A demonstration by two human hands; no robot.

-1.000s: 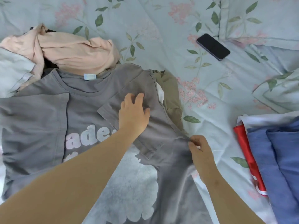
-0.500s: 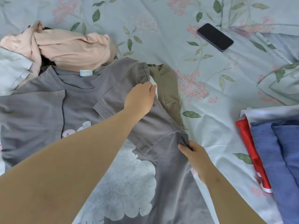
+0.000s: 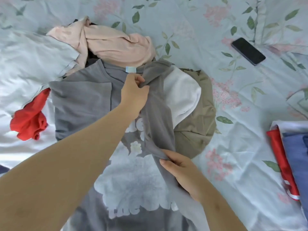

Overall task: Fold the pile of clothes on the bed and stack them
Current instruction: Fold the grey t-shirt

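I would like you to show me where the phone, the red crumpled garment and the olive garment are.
phone [image 3: 248, 51]: head view, middle of its dark screen.
red crumpled garment [image 3: 29, 120]: head view, middle of the bunched cloth.
olive garment [image 3: 196, 120]: head view, its flat part right of the grey shirt.

view: head, single | position: above the bed [image 3: 200, 22], worn on the person's head | facing: forward and down | range: close, forearms enter from the bottom edge | shared: none, one view only

Both forearms are bare to the frame's edge, the left hand [image 3: 134, 94] and right hand [image 3: 179, 170] uncovered, nails short.
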